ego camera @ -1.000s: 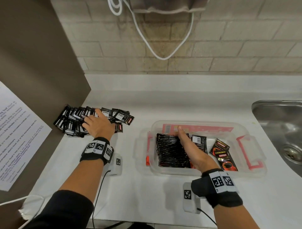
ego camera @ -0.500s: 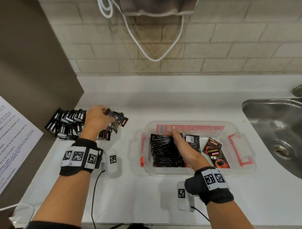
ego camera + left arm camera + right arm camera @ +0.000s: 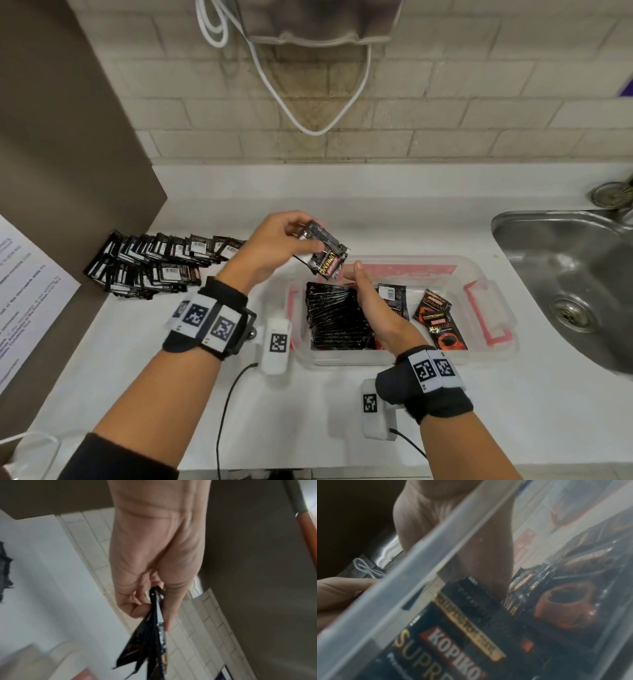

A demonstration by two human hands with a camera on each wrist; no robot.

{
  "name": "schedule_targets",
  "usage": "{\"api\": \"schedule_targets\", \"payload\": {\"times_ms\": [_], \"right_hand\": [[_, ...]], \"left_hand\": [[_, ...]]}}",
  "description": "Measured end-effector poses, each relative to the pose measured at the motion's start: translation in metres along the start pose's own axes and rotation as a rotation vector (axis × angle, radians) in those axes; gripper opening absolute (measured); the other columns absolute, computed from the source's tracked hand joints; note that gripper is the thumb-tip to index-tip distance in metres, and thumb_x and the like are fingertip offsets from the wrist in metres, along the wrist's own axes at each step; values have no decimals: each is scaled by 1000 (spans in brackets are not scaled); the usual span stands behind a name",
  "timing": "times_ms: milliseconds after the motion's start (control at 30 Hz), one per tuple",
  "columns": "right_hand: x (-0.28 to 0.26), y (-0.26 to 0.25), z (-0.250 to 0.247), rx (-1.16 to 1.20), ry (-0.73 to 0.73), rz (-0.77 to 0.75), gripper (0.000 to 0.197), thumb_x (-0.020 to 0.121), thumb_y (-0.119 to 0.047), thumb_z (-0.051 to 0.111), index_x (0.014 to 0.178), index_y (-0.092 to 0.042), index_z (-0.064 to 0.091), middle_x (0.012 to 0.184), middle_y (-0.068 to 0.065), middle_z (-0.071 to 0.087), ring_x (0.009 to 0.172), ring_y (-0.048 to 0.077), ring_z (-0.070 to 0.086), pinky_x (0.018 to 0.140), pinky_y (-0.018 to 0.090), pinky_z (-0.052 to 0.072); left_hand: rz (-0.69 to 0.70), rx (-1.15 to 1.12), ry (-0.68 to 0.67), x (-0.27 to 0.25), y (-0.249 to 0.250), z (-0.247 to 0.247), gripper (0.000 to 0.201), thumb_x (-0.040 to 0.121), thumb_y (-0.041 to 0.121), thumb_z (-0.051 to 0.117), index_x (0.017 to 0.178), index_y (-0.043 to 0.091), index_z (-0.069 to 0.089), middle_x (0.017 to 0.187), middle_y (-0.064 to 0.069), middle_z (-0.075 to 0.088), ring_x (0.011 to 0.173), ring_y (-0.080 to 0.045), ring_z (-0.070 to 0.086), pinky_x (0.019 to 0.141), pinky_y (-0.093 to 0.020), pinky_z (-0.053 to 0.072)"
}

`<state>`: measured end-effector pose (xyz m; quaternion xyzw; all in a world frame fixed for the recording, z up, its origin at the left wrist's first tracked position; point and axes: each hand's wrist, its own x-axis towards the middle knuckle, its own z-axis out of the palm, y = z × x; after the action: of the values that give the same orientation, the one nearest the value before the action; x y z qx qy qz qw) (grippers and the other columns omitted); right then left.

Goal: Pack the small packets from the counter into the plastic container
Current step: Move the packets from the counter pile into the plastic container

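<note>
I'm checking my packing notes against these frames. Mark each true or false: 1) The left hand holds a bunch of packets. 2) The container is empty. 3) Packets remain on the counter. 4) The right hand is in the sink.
1) True: the left hand grips a bunch of packets.
2) False: the container already holds a row of packets.
3) True: a pile remains.
4) False: the right hand is inside the container, against the row.

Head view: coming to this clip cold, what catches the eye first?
The left hand holds a small bunch of black packets in the air above the clear plastic container's far-left corner. The right hand steadies the upright row of packets inside it. A big pile of packets lies on the counter's left.
</note>
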<state>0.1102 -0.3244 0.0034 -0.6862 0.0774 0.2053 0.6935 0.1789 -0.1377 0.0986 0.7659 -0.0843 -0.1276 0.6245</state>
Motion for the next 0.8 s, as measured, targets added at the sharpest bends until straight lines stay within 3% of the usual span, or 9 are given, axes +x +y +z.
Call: {"api": "schedule_targets", "payload": {"times_ms": [100, 167, 300, 433, 567, 633, 800], "right_hand": [[0, -3, 2, 42, -30, -50, 78, 78, -92, 25, 129, -43, 59, 130, -6, 65, 124, 9, 58, 107, 37, 41], [-4, -7, 4, 63, -14, -47, 70, 85, -85, 26, 125, -41, 63, 124, -6, 69, 118, 8, 62, 98, 29, 45], [1, -2, 4, 56, 26, -72, 53, 100, -62, 30, 144, -33, 42, 137, -5, 59, 129, 11, 52, 113, 40, 37], [8, 2, 2, 56, 67, -78, 42, 105, -42, 37, 145, -34, 31, 135, -3, 57, 126, 15, 54, 113, 46, 39], [13, 6, 0, 58, 75, -38, 47, 101, -43, 39, 146, -33, 28, 133, 0, 57, 125, 17, 54, 112, 46, 39], [14, 6, 0, 55, 86, -26, 46, 100, -45, 40, 143, -33, 27, 134, 1, 56, 126, 19, 53, 112, 48, 39], [12, 4, 0, -25, 92, -8, 43, 102, -50, 35, 140, -30, 28, 130, 6, 56, 122, 23, 55, 109, 51, 40]], "left_hand": [[6, -34, -64, 6, -17, 13, 33, 76, -3, 79, 100, 19, 72, 97, -6, 74, 92, -17, 69, 84, -25, 55], [29, -33, -92, 10, -25, 17, 33, 78, -3, 79, 98, 21, 71, 93, -4, 76, 89, -16, 70, 86, -29, 53], [94, 43, -117, 16, -32, 22, 31, 79, -2, 78, 94, 25, 71, 99, -3, 74, 98, -19, 69, 92, -37, 54], [198, 170, -143, 20, -33, 23, 26, 81, -4, 75, 95, 15, 67, 96, 4, 71, 98, -13, 66, 85, -28, 54], [291, 314, -99, 21, -34, 29, 24, 82, -4, 73, 92, 15, 64, 93, 5, 71, 90, -2, 65, 81, -13, 48], [341, 377, -71, 21, -35, 32, 21, 83, -2, 72, 92, 15, 63, 93, 5, 71, 86, 0, 64, 80, -12, 47], [399, 499, 13, 23, -38, 31, 15, 87, 7, 72, 92, 16, 61, 90, 7, 67, 86, -9, 63, 82, -32, 53]]}}
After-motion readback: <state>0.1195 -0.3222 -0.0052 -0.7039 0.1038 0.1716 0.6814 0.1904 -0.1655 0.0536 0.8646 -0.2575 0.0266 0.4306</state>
